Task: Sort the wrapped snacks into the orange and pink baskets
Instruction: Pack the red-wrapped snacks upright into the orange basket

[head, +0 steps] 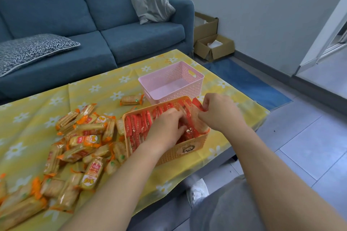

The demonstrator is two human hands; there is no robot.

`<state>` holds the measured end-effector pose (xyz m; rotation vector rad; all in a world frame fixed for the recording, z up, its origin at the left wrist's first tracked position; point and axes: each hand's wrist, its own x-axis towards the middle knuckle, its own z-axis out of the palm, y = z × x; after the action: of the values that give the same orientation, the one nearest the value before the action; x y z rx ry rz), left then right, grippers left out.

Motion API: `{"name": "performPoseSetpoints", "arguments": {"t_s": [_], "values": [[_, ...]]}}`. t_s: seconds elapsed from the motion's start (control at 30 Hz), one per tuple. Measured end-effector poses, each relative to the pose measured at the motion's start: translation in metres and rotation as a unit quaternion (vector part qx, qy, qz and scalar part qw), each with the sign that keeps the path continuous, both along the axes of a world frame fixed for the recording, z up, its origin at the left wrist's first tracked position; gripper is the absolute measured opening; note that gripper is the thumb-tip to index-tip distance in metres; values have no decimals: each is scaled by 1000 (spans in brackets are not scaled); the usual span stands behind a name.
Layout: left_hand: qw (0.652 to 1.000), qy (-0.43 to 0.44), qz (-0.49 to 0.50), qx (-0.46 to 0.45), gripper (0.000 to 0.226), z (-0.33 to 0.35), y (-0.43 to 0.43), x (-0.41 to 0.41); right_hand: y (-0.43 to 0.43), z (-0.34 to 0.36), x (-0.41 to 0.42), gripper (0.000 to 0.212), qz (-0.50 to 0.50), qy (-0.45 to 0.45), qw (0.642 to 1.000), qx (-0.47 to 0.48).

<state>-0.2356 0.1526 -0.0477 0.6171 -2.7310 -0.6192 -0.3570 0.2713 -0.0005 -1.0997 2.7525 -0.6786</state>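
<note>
**Q:** What is happening on the yellow tablecloth?

**A:** A person sorts wrapped snacks. Red-wrapped snacks stand on edge in tight rows in the orange basket, at the near right of the table. They are likely packed upright so that more fit. The pink basket, just beyond it, holds nothing. The orange-wrapped snacks, meant for it by the look of things, lie heaped at the near left. One stray packet lies beside the pink basket.

**Q:** And the hands?

**A:** The right hand pinches a red packet by its top edge at the orange basket's far right corner, apparently slotting it into the row. The left hand is inside the basket, fingers curled down among the packets, probably parting them to make room. Whether it actually grips one cannot be told.
</note>
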Motion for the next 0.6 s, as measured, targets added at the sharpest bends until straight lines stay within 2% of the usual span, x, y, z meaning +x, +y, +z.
{"name": "performPoseSetpoints", "arguments": {"t_s": [0.17, 0.27, 0.33, 0.4, 0.5, 0.6], "values": [[997, 38, -2, -73, 27, -10, 7, -3, -5, -9, 5, 27, 5, 35, 999, -9], [995, 3, -23, -99, 20, -15, 11, -3, -7, -20, 10, 21, 21, 85, 989, 117], [993, -14, -26, -111, 17, -14, 12, -4, -7, -22, 11, 26, 29, 84, 983, 162], [994, 0, -16, -105, 19, -12, 13, -6, -8, -22, 8, 30, 23, 71, 984, 160], [994, 38, -1, -105, 20, -15, 15, -6, -8, -26, 3, 21, -1, 43, 991, 128], [994, 17, -11, -111, 19, -20, 20, -3, -9, -30, 2, 21, -1, 38, 987, 156]]}}
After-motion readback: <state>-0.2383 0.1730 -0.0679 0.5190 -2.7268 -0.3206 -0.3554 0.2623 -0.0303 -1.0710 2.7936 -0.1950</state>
